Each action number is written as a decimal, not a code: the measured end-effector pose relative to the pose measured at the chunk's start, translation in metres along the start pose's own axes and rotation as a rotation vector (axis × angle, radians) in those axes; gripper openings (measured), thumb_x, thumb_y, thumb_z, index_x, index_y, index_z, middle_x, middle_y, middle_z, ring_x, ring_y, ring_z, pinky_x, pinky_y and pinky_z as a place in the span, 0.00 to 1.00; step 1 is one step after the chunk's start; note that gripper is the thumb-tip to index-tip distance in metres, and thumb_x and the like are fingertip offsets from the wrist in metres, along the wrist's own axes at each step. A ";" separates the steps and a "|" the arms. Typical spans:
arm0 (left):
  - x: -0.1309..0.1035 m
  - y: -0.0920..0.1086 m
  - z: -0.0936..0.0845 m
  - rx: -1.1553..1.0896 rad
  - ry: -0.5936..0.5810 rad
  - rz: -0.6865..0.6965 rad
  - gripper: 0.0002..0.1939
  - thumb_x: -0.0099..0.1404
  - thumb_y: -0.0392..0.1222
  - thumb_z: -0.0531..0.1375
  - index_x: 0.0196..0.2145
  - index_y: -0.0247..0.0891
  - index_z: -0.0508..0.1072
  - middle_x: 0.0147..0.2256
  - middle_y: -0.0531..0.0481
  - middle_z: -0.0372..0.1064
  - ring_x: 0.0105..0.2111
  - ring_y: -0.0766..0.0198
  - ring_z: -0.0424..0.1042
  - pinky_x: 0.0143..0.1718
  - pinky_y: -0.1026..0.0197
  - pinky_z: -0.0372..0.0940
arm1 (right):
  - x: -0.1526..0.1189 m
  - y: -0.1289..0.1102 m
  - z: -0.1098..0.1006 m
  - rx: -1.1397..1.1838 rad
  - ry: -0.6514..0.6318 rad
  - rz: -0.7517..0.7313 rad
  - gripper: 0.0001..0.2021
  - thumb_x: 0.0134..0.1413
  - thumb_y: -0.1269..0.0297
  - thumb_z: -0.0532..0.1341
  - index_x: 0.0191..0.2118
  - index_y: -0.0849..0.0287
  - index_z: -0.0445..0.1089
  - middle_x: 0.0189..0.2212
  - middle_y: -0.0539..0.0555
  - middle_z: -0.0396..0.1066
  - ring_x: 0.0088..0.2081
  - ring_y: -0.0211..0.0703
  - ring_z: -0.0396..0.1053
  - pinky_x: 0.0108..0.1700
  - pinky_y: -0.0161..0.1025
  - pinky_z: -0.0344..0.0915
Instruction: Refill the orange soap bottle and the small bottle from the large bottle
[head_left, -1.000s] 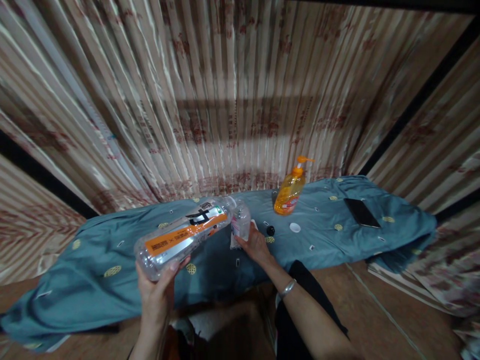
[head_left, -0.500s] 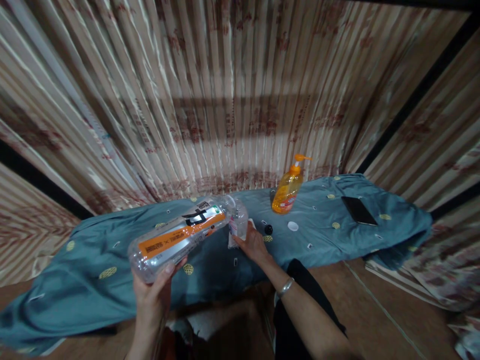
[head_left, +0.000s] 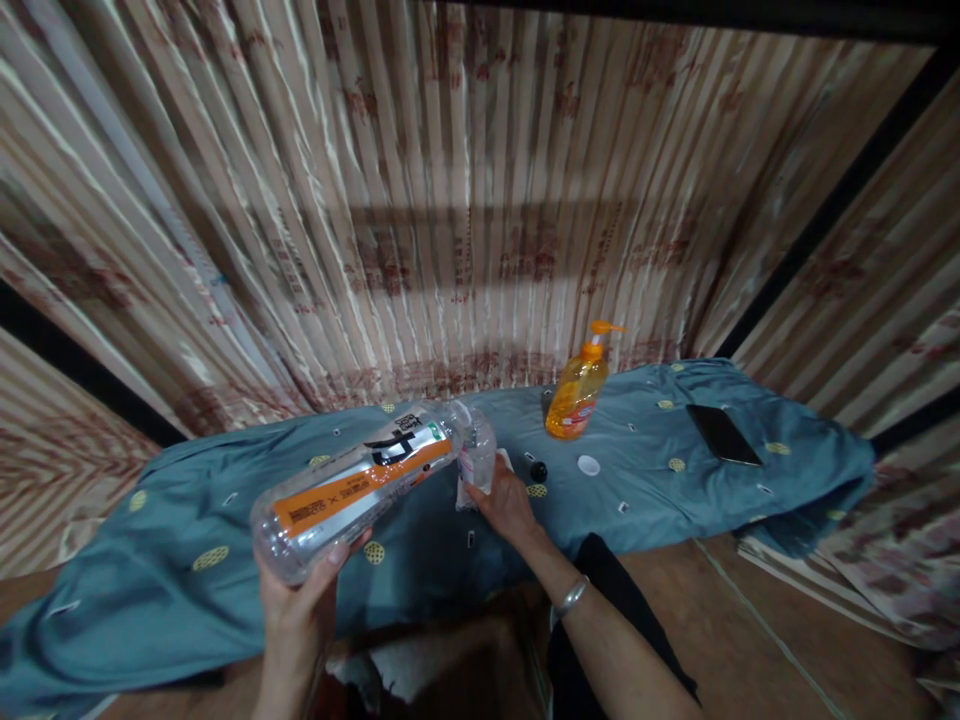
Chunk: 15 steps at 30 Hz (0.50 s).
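Curtain (head_left: 480, 200): a big striped curtain hangs far past both hands, behind everything.

Surface (head_left: 150, 590): a long surface under a blue-green cloth with gold dots. It runs from side to side, just in front of the hands.

Big bottle (head_left: 360, 480): a big clear plastic bottle with an orange and white label. It is tipped over, almost lying flat. Its bottom end is near the person and its mouth points away and to the right, right at the top of the small bottle.

Left hand (head_left: 296, 610): it grips the bottom end of the big bottle from below, fingers wrapped round it.

Right hand (head_left: 506, 505): it is closed round the low part of the small bottle and keeps it standing on the cloth.

Soap bottle (head_left: 576, 390): an orange pump bottle stands past the right hand, a bit to the right.

Phone (head_left: 724, 435): a dark flat phone lies far to the right of the right hand.

Small bottle (head_left: 478, 460): a little clear bottle, standing up. It is in the right hand, and the big bottle's mouth touches or nearly touches its top.

White cap (head_left: 589, 465): a small white round cap lies to the right of the right hand.

Black cap (head_left: 538, 470): a tiny black cap lies just beside the right hand.
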<state>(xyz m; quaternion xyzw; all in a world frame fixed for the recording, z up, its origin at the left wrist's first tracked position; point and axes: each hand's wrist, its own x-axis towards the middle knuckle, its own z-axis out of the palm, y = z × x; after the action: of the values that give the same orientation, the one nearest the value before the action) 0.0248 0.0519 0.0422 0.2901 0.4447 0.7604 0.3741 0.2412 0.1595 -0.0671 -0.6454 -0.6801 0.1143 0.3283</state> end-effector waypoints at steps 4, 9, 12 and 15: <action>0.000 0.003 -0.001 0.020 -0.007 0.014 0.40 0.46 0.42 0.78 0.57 0.51 0.74 0.48 0.51 0.76 0.45 0.53 0.76 0.41 0.52 0.76 | 0.000 -0.002 0.002 0.002 -0.031 0.040 0.30 0.58 0.62 0.69 0.62 0.68 0.65 0.49 0.70 0.78 0.52 0.60 0.78 0.56 0.49 0.73; 0.000 0.005 -0.003 0.036 0.004 0.004 0.37 0.46 0.42 0.78 0.54 0.49 0.76 0.48 0.50 0.76 0.45 0.53 0.76 0.40 0.52 0.77 | -0.002 -0.004 0.000 0.106 -0.013 0.033 0.32 0.57 0.60 0.68 0.63 0.69 0.64 0.53 0.69 0.77 0.55 0.59 0.76 0.58 0.49 0.71; -0.002 0.006 -0.005 0.057 0.012 0.006 0.34 0.46 0.43 0.78 0.52 0.47 0.76 0.49 0.49 0.76 0.45 0.54 0.76 0.41 0.52 0.77 | -0.003 -0.005 -0.003 0.201 -0.017 0.027 0.30 0.58 0.60 0.67 0.63 0.65 0.64 0.52 0.65 0.77 0.55 0.57 0.77 0.58 0.48 0.72; -0.004 0.007 -0.005 0.062 0.012 0.017 0.37 0.46 0.41 0.78 0.54 0.47 0.74 0.49 0.48 0.76 0.45 0.53 0.76 0.42 0.51 0.76 | -0.003 -0.006 -0.006 0.244 -0.037 0.050 0.28 0.58 0.61 0.66 0.62 0.65 0.65 0.52 0.65 0.78 0.56 0.57 0.76 0.58 0.48 0.72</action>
<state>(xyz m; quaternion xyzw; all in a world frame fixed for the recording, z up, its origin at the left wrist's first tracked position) 0.0209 0.0437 0.0458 0.3007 0.4678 0.7511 0.3558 0.2395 0.1543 -0.0602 -0.6152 -0.6509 0.2163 0.3887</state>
